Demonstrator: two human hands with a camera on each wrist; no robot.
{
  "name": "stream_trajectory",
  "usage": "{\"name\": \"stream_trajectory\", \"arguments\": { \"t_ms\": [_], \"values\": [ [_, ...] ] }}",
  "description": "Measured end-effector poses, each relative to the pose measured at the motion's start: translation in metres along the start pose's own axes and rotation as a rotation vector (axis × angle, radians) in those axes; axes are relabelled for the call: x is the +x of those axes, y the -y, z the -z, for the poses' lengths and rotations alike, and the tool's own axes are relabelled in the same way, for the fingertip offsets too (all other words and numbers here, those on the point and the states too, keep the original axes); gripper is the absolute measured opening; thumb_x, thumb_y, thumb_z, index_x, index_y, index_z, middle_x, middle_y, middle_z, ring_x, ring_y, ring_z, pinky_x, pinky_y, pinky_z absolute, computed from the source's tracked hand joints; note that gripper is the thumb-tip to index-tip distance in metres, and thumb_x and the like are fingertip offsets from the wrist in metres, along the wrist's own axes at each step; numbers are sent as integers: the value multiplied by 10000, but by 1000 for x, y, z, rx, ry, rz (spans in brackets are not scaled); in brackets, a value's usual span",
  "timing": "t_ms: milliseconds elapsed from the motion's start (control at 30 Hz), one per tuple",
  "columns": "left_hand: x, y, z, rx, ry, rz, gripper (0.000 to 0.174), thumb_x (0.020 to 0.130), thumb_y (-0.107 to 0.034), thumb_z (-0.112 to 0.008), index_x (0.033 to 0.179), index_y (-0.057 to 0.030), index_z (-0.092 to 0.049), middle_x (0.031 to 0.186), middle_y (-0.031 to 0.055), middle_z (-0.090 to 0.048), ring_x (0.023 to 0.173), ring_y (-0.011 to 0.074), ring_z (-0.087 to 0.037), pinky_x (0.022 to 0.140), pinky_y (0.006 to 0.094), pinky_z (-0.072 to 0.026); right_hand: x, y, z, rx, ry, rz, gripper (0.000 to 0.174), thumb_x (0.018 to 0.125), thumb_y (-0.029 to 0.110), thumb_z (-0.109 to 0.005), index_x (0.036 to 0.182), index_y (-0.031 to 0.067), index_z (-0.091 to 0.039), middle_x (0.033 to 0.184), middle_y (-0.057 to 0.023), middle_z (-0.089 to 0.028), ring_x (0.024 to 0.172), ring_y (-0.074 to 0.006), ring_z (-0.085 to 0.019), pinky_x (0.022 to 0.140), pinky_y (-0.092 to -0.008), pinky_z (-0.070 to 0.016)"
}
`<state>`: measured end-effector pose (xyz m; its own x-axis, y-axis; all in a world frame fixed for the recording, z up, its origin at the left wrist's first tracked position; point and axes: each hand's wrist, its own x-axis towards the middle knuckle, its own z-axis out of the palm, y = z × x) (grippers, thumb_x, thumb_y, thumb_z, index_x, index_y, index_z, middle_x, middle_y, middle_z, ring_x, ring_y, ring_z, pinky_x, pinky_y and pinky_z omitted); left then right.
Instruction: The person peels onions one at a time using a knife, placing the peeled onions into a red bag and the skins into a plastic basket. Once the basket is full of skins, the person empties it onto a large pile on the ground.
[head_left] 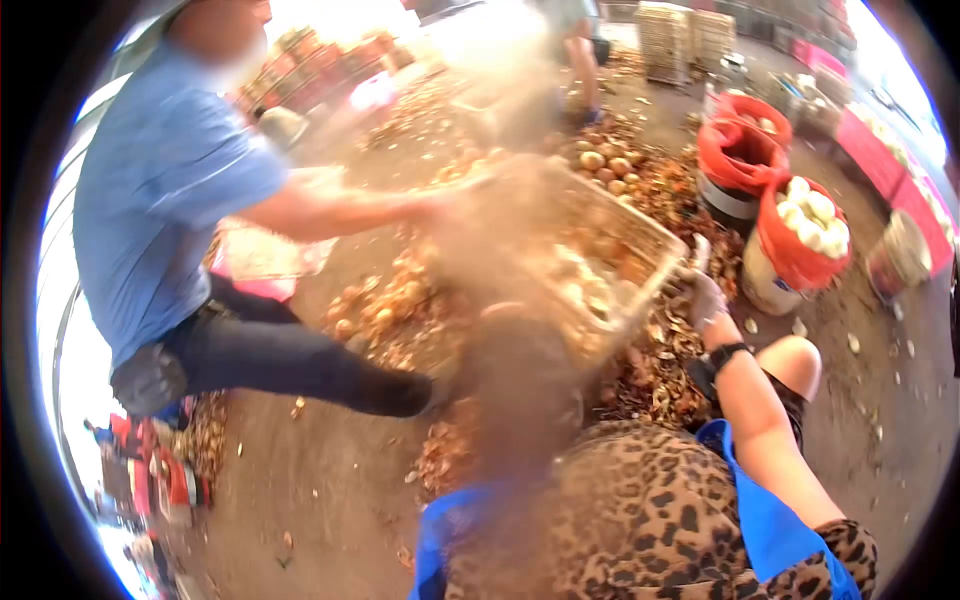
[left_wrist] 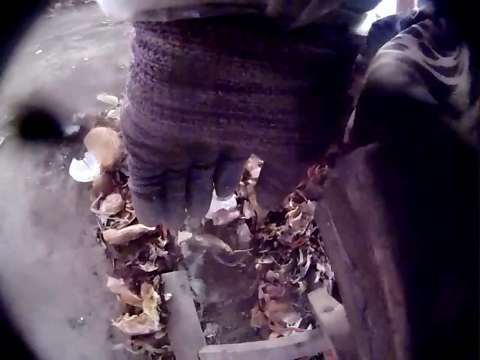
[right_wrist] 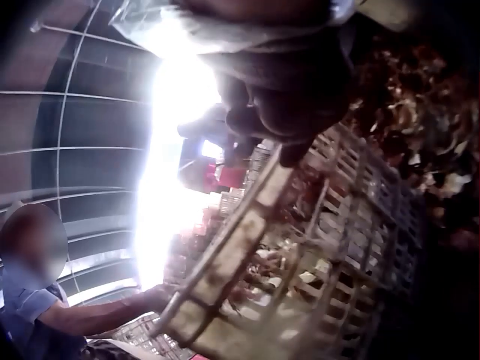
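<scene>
Gripping the near rim of a pale latticed plastic crate [head_left: 620,250], the gloved right hand [head_left: 700,297] shows at the crate's corner in the head view, with its fingers wrapped over the edge. The crate is tilted and hangs off the ground. Beyond the fingers, inside its walls, lie brownish onions [head_left: 590,290], half veiled by a cloud of dust. On the far side from the fingers, a person in a blue shirt [head_left: 170,190] reaches an arm to the opposite rim. Below the fingers the ground is heaped with onion skins [head_left: 650,370]. To their right stands a bucket [head_left: 790,265] lined in red and filled with peeled white onions. The left hand is hidden by the dust in this view.

The left wrist view shows the left hand [left_wrist: 225,112] in a dark knitted glove, with its fingers [left_wrist: 161,199] pointing down and bent at the tips over a litter of dry onion skins [left_wrist: 277,255]. Whether they pinch anything cannot be told. Just under the fingertips, grey slats [left_wrist: 184,315] meet at a corner among the skins.

In the right wrist view, the right hand [right_wrist: 277,97] has its fingers [right_wrist: 289,146] hooked firmly over the top bar of the crate [right_wrist: 300,255]. The open grid walls are dirty cream, and light shines through them. At the corner farthest from the fingers, the person in a blue shirt [right_wrist: 30,300] holds the rim.
</scene>
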<state>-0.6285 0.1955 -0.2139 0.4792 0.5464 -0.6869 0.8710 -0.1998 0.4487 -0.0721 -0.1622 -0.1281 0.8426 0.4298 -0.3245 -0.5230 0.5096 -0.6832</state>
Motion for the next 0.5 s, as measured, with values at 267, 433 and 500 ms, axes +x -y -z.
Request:
{"name": "stream_trajectory", "arguments": {
  "t_ms": [267, 433, 500],
  "values": [
    [32, -25, 4, 59, 40, -29, 322, 770, -186, -690, 1033, -7, -642, 972, 156, -647, 909, 236, -607, 840, 356, -476, -3, 68, -105, 144, 29, 115, 163, 887, 176, -511, 922, 70, -629, 834, -65, -692, 669, -146, -651, 374, -226, -426],
    [72, -37, 35, 132, -19, -235, 309, 770, -175, -693, 1025, -7, -646, 967, 153, -649, 903, 230, -608, 836, 355, -477, -46, 138, -134, -203, 9, 136, 180, 878, 149, -514, 928, 33, -642, 745, -75, -681, 476, -116, -591, 362, -200, -436],
    [87, -59, 64, 85, -93, -398, 304, 770, -170, -694, 1022, -7, -648, 965, 152, -650, 901, 228, -609, 835, 355, -478, -88, 149, -160, -319, 19, 256, 214, 888, 173, -535, 996, 18, -636, 738, -82, -677, 457, -94, -582, 353, -159, -430]
  ]
}}
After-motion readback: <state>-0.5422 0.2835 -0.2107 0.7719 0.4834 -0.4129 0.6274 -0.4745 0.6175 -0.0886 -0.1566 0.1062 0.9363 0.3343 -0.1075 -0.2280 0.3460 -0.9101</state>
